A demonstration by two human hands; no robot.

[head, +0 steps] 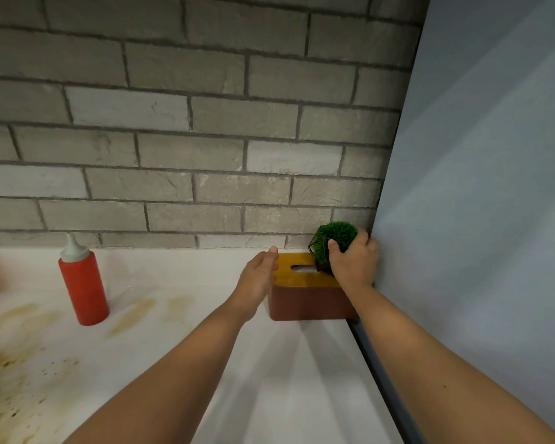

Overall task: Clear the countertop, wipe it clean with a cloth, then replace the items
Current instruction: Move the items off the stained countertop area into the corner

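A white countertop (269,363) runs along a grey brick wall. In its far right corner stands a brown box with a yellow slotted lid (305,299). On the lid sits a round green plant ball in a dark wire frame (330,241). My right hand (354,264) grips the plant ball from the right, fingers curled round it. My left hand (258,278) lies flat against the box's left side, fingers straight. A red squeeze bottle with a pale cap (83,283) stands upright at the left.
Brown and yellowish stains (16,357) spread over the left part of the countertop. A tall pale blue-grey panel (478,219) closes off the right side, right beside the box. The brick wall (189,139) backs the counter.
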